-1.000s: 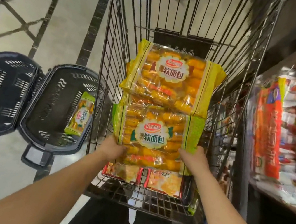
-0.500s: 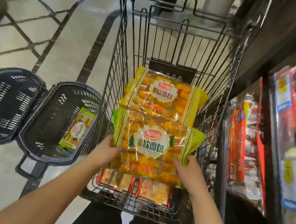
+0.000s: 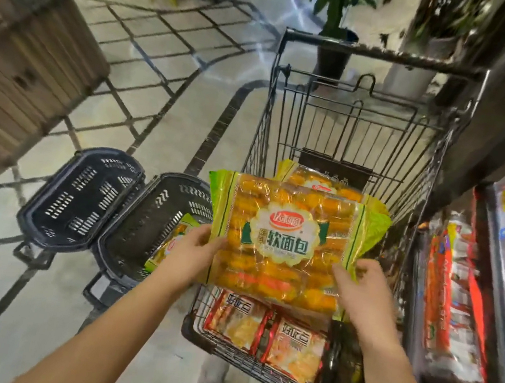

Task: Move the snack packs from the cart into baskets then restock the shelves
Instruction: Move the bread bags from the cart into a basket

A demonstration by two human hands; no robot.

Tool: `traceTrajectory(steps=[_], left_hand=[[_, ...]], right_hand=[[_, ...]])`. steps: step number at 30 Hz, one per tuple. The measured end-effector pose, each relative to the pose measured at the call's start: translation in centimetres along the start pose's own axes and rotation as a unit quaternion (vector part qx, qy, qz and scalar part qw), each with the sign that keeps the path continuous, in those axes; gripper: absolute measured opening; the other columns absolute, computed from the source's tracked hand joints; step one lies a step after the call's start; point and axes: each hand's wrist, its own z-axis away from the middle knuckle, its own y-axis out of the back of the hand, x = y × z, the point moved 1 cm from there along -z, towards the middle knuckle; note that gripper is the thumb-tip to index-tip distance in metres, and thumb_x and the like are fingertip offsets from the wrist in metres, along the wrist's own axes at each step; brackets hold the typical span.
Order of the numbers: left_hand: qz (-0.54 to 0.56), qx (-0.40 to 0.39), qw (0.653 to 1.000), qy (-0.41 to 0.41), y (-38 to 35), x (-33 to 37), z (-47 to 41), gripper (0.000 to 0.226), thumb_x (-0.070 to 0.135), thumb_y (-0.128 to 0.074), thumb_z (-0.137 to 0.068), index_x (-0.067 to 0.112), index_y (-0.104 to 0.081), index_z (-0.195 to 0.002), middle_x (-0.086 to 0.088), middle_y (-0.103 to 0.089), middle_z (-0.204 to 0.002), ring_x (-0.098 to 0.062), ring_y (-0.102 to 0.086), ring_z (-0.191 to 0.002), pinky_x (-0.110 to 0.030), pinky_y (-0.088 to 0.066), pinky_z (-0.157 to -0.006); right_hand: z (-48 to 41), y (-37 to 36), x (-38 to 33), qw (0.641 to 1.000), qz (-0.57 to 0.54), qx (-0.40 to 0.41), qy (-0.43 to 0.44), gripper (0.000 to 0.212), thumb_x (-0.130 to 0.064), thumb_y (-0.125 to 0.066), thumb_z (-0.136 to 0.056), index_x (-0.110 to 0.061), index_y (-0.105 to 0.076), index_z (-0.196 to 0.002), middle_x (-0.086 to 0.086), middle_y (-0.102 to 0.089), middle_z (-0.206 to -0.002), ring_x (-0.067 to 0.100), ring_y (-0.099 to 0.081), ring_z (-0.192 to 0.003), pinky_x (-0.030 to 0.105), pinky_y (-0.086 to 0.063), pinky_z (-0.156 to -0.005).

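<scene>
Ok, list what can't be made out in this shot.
Head view only.
- green pack in the basket: mostly hidden by the left hand and the held bread pack.
- second bread pack in the cart: only its top edge shows behind the held one.
- shelf goods: blurred, cut by the right edge; labels unreadable.
</scene>
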Motion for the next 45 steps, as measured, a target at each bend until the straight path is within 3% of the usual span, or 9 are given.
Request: traceTrajectory(steps=[1,3,7,14,18,24,29,38,45], left_hand=[[-0.015,0.023,1.000,-0.005,0.8,0.0,0.5,0.020,0.040,-0.060,-0.100,0.031,-0.071,-0.114,0.009,-0.075,-0.110,-0.013,-0.069,-0.104,-0.040,-0.054,-0.095],[-0.027,0.064,0.998,-0.012,2.5,-0.6,1.5,0.018,0.035,-0.056,-0.104,0.026,-0.072,-0.104,0.007,-0.074,-0.102,-0.014,-0.068,-0.096,-0.033,-0.051,-0.082],[-0.004,0.102,0.995,-0.002,6.0,-2.8,3.1,0.020,0.032,-0.058,-0.103,0.020,-0.073,-0.095,0.001,-0.075,-0.095,-0.018,-0.069,-0.091,-0.041,-0.055,-0.088],[0.094,0.132,0.986,0.023,16.5,-9.4,4.3,0.017,0.037,-0.064,-0.095,0.028,-0.075,-0.086,0.001,-0.076,-0.086,-0.023,-0.071,-0.082,-0.045,-0.060,-0.076],[0.111,0.145,0.983,0.028,23.4,-14.1,4.3,0.017,0.031,-0.063,-0.098,0.019,-0.072,-0.090,-0.007,-0.075,-0.090,-0.028,-0.071,-0.085,-0.049,-0.060,-0.076],[0.131,0.150,0.979,0.041,30.6,-18.9,3.1,0.020,0.027,-0.063,-0.096,0.009,-0.068,-0.090,-0.019,-0.071,-0.089,-0.030,-0.065,-0.078,-0.052,-0.054,-0.086],[0.182,0.133,0.971,0.078,33.1,-20.7,0.3,0.022,0.020,-0.063,-0.095,0.014,-0.061,-0.073,0.006,-0.056,-0.060,-0.020,-0.052,-0.065,-0.037,-0.043,-0.070],[0.196,0.117,0.955,0.188,34.1,-23.5,-7.7,0.013,0.014,-0.061,-0.098,0.011,-0.055,-0.087,-0.015,-0.063,-0.091,-0.026,-0.068,-0.087,-0.035,-0.064,-0.071],[0.280,0.117,0.900,0.312,31.5,-25.8,-15.5,0.019,0.004,-0.058,-0.097,-0.008,-0.066,-0.109,-0.030,-0.070,-0.116,-0.030,-0.072,-0.096,-0.037,-0.065,-0.074]], right_hand=[[0.4,-0.2,-0.7,1.000,0.001,0.002,0.013,0.058,-0.041,-0.061,-0.099,-0.011,-0.043,-0.145,0.003,-0.059,-0.114,0.014,-0.058,-0.089,0.031,-0.043,-0.078],[1.3,-0.8,-2.3,0.999,0.015,0.006,0.039,0.055,-0.036,-0.062,-0.099,-0.008,-0.046,-0.143,0.008,-0.059,-0.126,0.022,-0.060,-0.106,0.032,-0.041,-0.085],[3.2,-2.9,-4.8,0.996,0.041,0.018,0.078,0.048,-0.036,-0.063,-0.098,-0.009,-0.053,-0.138,0.009,-0.057,-0.142,0.027,-0.054,-0.129,0.037,-0.043,-0.100],[6.7,-12.5,-10.8,0.989,0.076,0.031,0.125,0.039,-0.034,-0.066,-0.097,-0.011,-0.061,-0.127,0.008,-0.063,-0.132,0.029,-0.057,-0.122,0.039,-0.044,-0.098],[8.9,-19.9,-14.5,0.988,0.057,0.041,0.135,0.028,-0.029,-0.068,-0.095,-0.012,-0.064,-0.118,0.009,-0.066,-0.116,0.025,-0.059,-0.103,0.038,-0.047,-0.090],[10.8,-27.7,-20.3,0.985,0.071,0.024,0.157,0.018,-0.035,-0.067,-0.095,-0.026,-0.062,-0.110,0.000,-0.062,-0.114,0.025,-0.060,-0.108,0.047,-0.052,-0.094],[8.8,-31.5,-23.7,0.980,0.110,0.000,0.166,0.023,-0.040,-0.068,-0.092,-0.024,-0.068,-0.108,-0.002,-0.070,-0.106,0.023,-0.066,-0.097,0.044,-0.055,-0.090],[-0.8,-39.2,-27.0,0.970,0.148,-0.096,0.167,0.027,-0.051,-0.062,-0.082,-0.032,-0.070,-0.100,-0.011,-0.073,-0.094,0.018,-0.070,-0.086,0.046,-0.059,-0.084],[-9.5,-45.2,-27.1,0.950,0.216,-0.135,0.180,0.017,-0.031,-0.064,-0.095,-0.023,-0.069,-0.108,0.000,-0.071,-0.107,0.024,-0.064,-0.097,0.031,-0.045,-0.080]])
